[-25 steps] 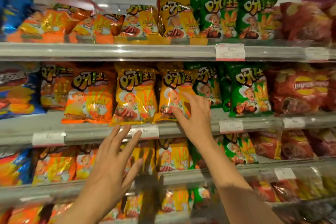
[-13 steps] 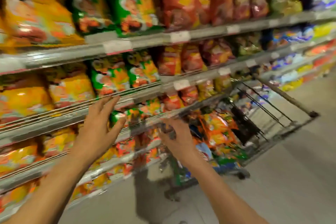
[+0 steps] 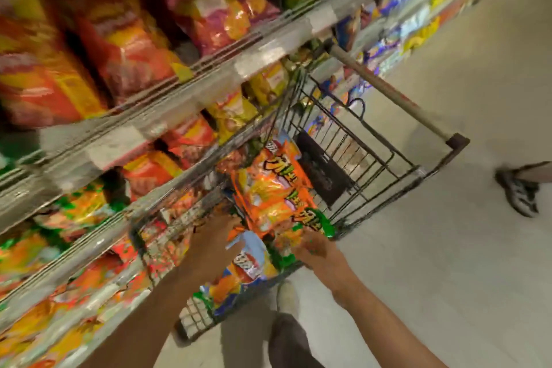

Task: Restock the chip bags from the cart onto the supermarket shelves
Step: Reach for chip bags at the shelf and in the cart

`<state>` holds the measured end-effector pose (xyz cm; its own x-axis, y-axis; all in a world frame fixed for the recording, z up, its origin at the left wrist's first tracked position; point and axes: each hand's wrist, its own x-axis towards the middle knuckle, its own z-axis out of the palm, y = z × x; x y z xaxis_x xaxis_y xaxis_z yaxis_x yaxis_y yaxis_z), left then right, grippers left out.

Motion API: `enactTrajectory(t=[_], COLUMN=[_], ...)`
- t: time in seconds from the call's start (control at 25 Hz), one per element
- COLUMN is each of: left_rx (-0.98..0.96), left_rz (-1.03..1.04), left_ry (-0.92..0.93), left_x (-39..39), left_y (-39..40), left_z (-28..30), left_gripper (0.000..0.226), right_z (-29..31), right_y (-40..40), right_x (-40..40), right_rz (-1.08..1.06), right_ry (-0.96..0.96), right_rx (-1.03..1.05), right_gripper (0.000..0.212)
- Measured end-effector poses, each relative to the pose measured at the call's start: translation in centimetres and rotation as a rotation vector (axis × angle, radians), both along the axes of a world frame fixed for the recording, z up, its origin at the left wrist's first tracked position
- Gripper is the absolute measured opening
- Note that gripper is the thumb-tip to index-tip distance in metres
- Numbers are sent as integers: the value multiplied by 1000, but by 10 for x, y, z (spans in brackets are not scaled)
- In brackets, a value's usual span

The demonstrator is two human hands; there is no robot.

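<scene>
Both hands reach down into the black wire shopping cart (image 3: 352, 155) parked against the grey metal supermarket shelves (image 3: 167, 125); the orange crinkled foil chip bags (image 3: 270, 188) lie heaped in the cart's basket, long axes running roughly from the near end toward its handle; the left hand (image 3: 213, 243), fingers loosely curved, rests at the heap's near left edge; the right hand (image 3: 316, 251) curls onto a green foil chip bag (image 3: 316, 222), grip blurred, so I cannot tell if it is closed; the left hand looks nearer the orange bags
</scene>
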<state>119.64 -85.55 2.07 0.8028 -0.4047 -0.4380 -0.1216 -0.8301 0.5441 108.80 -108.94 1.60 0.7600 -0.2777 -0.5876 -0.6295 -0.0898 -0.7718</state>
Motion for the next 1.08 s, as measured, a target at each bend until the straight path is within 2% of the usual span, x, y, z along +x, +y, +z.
enactTrajectory(t=[0.08,0.16,0.24,0.36,0.52,0.64,0.72,0.8,0.92,1.0,1.08], left_rx=[57,79,104,134,131,138,129,117,-24,-110,-220], left_rz=[-6,-31,-29,-44,-149,-246,-304,-356,-266,-148,-64], left_ry=[72,77,76,61,-12,-84,-57,45,372,417,441], left_x=[18,40,63,99,139,178,207,230,223,205,188], left_y=[-13,-19,-22,-27,-43,-59,-76,-89,-87,-66,-41], left_z=[-14,-15,-13,-16,-32,-54,-73,-102,-133,-143,-145], left_gripper=[59,57,58,61,67,80,89,95,89,60,31], right_z=[-17,-29,-40,-60,-97,-136,-156,-181,-210,-219,-218], right_y=[-11,-7,3,22,31,37,41,42,42,41,38], right_x=[21,43,63,88,102,113,120,123,116,113,114], right_rz=[-32,-83,-101,-273,-570,-878,-975,-993,-865,-850,-923], right_ry=[94,169,236,292,461,660,727,718,564,513,476], right_rx=[150,227,258,310,397,346,285,243,407,453,485], right_gripper=[27,18,37,17,9,57,75,82,62,48,18])
